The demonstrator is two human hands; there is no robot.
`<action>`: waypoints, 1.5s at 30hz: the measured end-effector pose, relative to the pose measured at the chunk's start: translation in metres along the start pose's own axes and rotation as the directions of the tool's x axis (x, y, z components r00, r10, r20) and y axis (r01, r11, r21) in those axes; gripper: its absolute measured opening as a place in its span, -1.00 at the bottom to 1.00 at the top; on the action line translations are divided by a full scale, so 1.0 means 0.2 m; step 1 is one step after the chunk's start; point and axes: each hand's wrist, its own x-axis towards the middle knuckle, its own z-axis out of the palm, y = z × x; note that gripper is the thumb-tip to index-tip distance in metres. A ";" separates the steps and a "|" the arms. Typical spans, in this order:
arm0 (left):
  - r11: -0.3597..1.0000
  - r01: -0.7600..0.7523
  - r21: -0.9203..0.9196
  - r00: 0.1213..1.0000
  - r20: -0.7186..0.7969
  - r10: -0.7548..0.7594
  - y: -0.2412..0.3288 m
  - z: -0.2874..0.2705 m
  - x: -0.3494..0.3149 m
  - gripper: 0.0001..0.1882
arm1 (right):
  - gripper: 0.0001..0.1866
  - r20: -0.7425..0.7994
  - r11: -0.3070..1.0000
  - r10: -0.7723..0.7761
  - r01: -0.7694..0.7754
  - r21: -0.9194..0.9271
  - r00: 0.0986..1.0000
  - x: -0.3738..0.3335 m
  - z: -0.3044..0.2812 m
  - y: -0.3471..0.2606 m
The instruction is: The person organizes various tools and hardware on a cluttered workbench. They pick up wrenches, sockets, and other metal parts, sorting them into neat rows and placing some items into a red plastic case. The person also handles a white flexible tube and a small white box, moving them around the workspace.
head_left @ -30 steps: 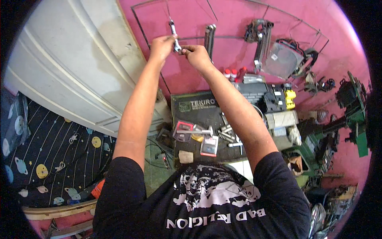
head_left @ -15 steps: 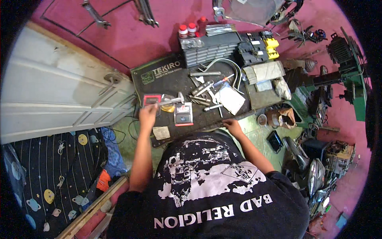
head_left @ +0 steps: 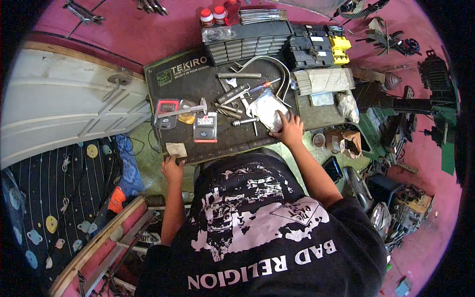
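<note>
Left hand (head_left: 172, 169), grip unclear, meets the dark mat (head_left: 180, 90); right hand (head_left: 291, 130) lies spread over white packet (head_left: 267, 110), pink wall (head_left: 127, 33).

I have the right hand (head_left: 291, 129) on the near corner of a white packet (head_left: 265, 109); I see the left hand (head_left: 171, 168) at the near edge of the dark mat (head_left: 180, 90), just beside a beige scrap (head_left: 175, 149); a caliper (head_left: 194, 109) lies over small packages; beyond, I make out red-capped bottles (head_left: 207, 19) atop a drawer cabinet (head_left: 250, 48).
</note>
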 end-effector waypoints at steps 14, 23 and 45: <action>0.997 0.024 0.079 0.996 -0.085 -0.017 0.24 0.09 -0.13 -0.61 | 0.08 0.140 0.986 0.155 -0.143 -0.090 0.978 -0.06 -0.01 -0.01; 0.989 0.120 0.083 0.993 0.008 -0.121 0.20 0.05 -0.08 -0.57 | -0.11 -0.046 0.985 0.170 -0.168 0.041 0.984 0.10 -0.11 0.02; 0.906 -0.340 -0.253 0.940 -0.125 0.318 0.65 -0.13 0.08 -0.75 | -0.79 -0.373 0.993 0.119 -0.100 0.069 0.920 0.29 -0.17 0.01</action>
